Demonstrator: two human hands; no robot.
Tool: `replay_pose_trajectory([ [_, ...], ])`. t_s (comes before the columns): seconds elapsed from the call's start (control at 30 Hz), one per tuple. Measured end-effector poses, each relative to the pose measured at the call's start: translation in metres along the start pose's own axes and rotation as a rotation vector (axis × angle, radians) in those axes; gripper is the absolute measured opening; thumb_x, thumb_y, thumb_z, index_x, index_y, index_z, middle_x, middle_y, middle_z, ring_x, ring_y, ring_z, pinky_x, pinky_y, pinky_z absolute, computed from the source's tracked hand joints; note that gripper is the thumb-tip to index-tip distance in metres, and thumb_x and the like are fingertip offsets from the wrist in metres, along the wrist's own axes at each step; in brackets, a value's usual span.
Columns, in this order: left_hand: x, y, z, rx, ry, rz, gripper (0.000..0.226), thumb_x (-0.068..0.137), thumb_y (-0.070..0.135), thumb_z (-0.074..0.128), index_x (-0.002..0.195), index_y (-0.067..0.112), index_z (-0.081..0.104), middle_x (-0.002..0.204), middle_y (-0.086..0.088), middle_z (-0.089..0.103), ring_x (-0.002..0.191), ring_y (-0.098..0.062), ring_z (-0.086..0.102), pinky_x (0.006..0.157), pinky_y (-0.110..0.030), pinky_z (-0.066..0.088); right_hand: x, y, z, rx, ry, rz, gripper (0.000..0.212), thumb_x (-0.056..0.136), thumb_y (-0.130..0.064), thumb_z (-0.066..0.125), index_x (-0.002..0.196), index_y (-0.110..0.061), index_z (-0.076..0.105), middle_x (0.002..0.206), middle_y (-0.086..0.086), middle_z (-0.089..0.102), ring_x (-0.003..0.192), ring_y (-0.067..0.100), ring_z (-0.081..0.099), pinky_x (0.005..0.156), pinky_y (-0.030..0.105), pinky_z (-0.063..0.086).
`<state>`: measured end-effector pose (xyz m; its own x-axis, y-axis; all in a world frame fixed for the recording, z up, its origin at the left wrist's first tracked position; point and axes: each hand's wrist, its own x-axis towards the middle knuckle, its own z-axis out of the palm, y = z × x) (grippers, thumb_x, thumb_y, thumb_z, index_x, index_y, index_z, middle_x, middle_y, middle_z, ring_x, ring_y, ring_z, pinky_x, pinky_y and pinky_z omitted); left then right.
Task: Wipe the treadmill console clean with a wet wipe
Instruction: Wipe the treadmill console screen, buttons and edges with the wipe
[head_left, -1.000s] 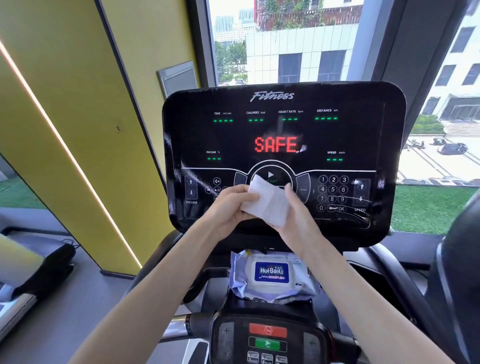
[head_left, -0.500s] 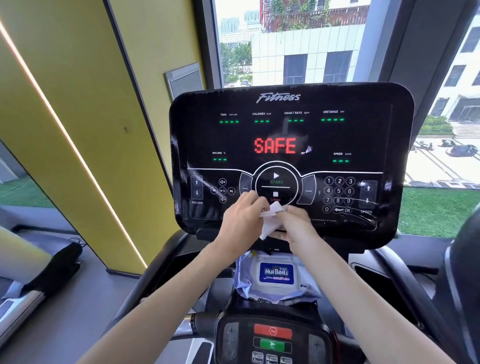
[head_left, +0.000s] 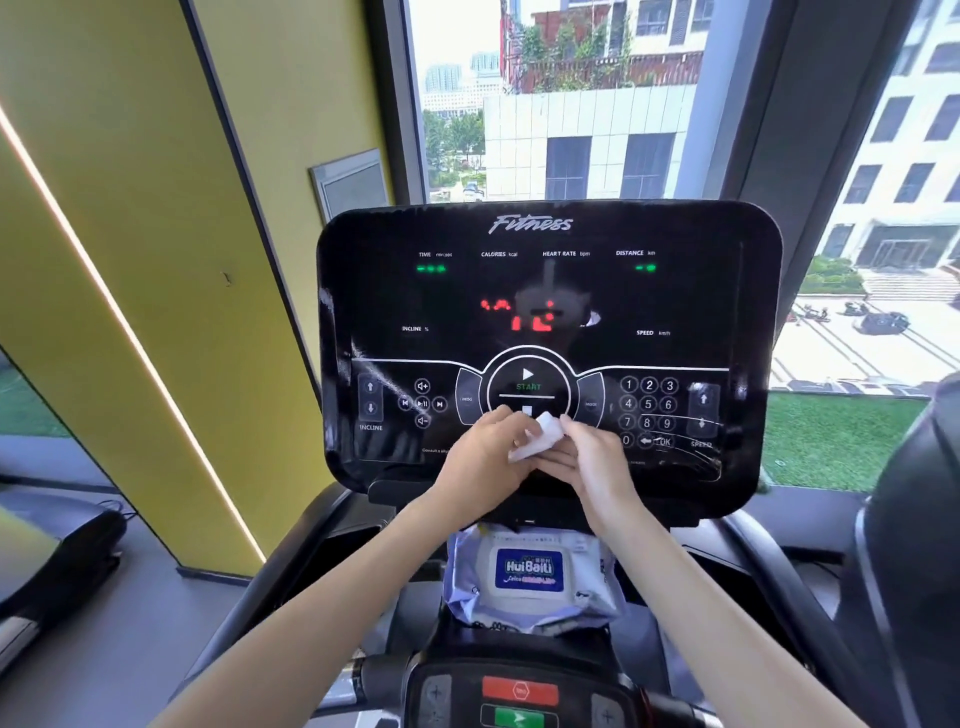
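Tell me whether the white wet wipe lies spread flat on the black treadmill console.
No, the white wet wipe is bunched up between the left hand and right hand.

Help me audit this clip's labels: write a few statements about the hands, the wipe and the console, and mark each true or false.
1. The left hand and the right hand both hold the wet wipe in front of the console. True.
2. The wet wipe is spread flat across the top of the console. False: it is bunched between the two hands, low at the console's middle.
3. A pack of wipes lies below the console. True.
4. The right hand rests on the pack of wipes. False: it is up at the console, holding the wet wipe, and neither hand touches the pack.
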<state>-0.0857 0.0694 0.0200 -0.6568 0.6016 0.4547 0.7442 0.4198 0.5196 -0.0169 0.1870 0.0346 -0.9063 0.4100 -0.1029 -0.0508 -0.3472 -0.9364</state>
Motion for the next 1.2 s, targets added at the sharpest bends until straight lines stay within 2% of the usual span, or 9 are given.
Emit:
replay_pose_trajectory([
  [0.13, 0.026, -0.001, -0.014, -0.184, 0.109, -0.307, 0.012, 0.079, 0.006, 0.062, 0.088, 0.011, 0.065, 0.079, 0.002, 0.063, 0.077, -0.018, 0.059, 0.072, -0.030, 0.046, 0.005, 0.007, -0.016, -0.120, 0.009, -0.101, 0.023, 0.096, -0.011, 0.044, 0.110, -0.005, 0.062, 0.099, 0.019, 0.069, 0.090, 0.024, 0.069, 0.083, 0.032, 0.055],
  [0.23, 0.049, -0.003, -0.035, -0.291, 0.520, -0.449, 0.011, 0.083, 0.010, 0.057, 0.083, 0.020, 0.059, 0.076, 0.008, 0.060, 0.074, -0.013, 0.057, 0.071, -0.030, 0.047, 0.004, 0.024, -0.035, -0.653, 0.071, -0.414, 0.024, 0.092, -0.009, 0.051, 0.111, -0.010, 0.065, 0.111, 0.000, 0.066, 0.102, 0.009, 0.061, 0.095, 0.028, 0.047],
  [0.33, 0.077, -0.008, -0.047, -0.025, 0.747, -0.391, 0.013, 0.090, 0.009, 0.049, 0.094, 0.015, 0.060, 0.086, 0.004, 0.060, 0.084, -0.016, 0.051, 0.067, -0.027, 0.039, 0.002, 0.043, -0.050, -1.147, 0.142, -0.687, 0.029, 0.088, -0.005, 0.055, 0.115, -0.007, 0.063, 0.127, 0.004, 0.056, 0.118, 0.017, 0.051, 0.099, 0.023, 0.037],
  [0.47, 0.085, -0.014, -0.010, 0.342, 0.490, -0.029, 0.033, 0.076, -0.013, 0.051, 0.100, 0.004, 0.064, 0.086, -0.011, 0.056, 0.079, -0.027, 0.050, 0.059, -0.039, 0.049, 0.003, 0.059, -0.057, -1.489, 0.118, -0.794, 0.046, 0.076, -0.007, 0.069, 0.121, -0.001, 0.059, 0.136, 0.015, 0.050, 0.122, 0.025, 0.051, 0.095, 0.032, 0.046],
  [0.57, 0.076, -0.023, -0.004, 0.455, 0.224, 0.339, 0.045, 0.065, -0.015, 0.060, 0.106, 0.005, 0.063, 0.090, -0.010, 0.057, 0.085, -0.023, 0.046, 0.043, -0.026, 0.044, 0.002, 0.069, -0.060, -1.544, 0.053, -0.802, 0.051, 0.083, -0.017, 0.063, 0.129, 0.000, 0.051, 0.141, 0.014, 0.044, 0.125, 0.023, 0.048, 0.096, 0.031, 0.046],
  [0.73, 0.079, -0.027, -0.023, 0.281, 0.533, -0.156, 0.034, 0.085, -0.006, 0.049, 0.112, 0.010, 0.061, 0.092, -0.009, 0.052, 0.082, -0.024, 0.049, 0.063, -0.030, 0.042, 0.002, 0.075, -0.064, -1.610, 0.030, -0.700, 0.054, 0.091, -0.028, 0.029, 0.136, 0.001, 0.042, 0.144, 0.015, 0.040, 0.131, 0.022, 0.041, 0.093, 0.035, 0.050],
  [0.87, 0.060, -0.024, -0.006, 0.512, 0.016, 0.545, 0.034, 0.087, 0.009, 0.032, 0.110, 0.013, 0.057, 0.090, -0.004, 0.053, 0.085, -0.017, 0.047, 0.052, -0.033, 0.049, 0.004, 0.077, -0.061, -1.694, 0.018, -0.679, 0.056, 0.093, -0.030, 0.025, 0.131, 0.004, 0.047, 0.141, 0.018, 0.043, 0.128, 0.026, 0.045, 0.089, 0.041, 0.052],
  [1.03, 0.075, -0.041, -0.014, 0.194, 0.553, -0.122, 0.051, 0.081, -0.012, 0.053, 0.123, 0.017, 0.054, 0.092, -0.008, 0.050, 0.083, -0.020, 0.046, 0.064, -0.036, 0.049, 0.005, 0.080, -0.063, -1.727, 0.029, -0.685, 0.056, 0.093, -0.029, 0.023, 0.133, 0.004, 0.044, 0.144, 0.019, 0.039, 0.131, 0.026, 0.041, 0.096, 0.042, 0.047],
  [1.2, 0.046, -0.037, 0.015, 0.527, -0.118, 0.652, 0.044, 0.072, -0.009, 0.046, 0.111, 0.009, 0.060, 0.089, -0.006, 0.044, 0.083, -0.018, 0.040, 0.043, -0.031, 0.049, 0.008, 0.072, -0.069, -1.805, 0.067, -0.691, 0.059, 0.099, -0.030, 0.010, 0.134, 0.004, 0.044, 0.146, 0.019, 0.035, 0.134, 0.027, 0.036, 0.108, 0.044, 0.032],
])
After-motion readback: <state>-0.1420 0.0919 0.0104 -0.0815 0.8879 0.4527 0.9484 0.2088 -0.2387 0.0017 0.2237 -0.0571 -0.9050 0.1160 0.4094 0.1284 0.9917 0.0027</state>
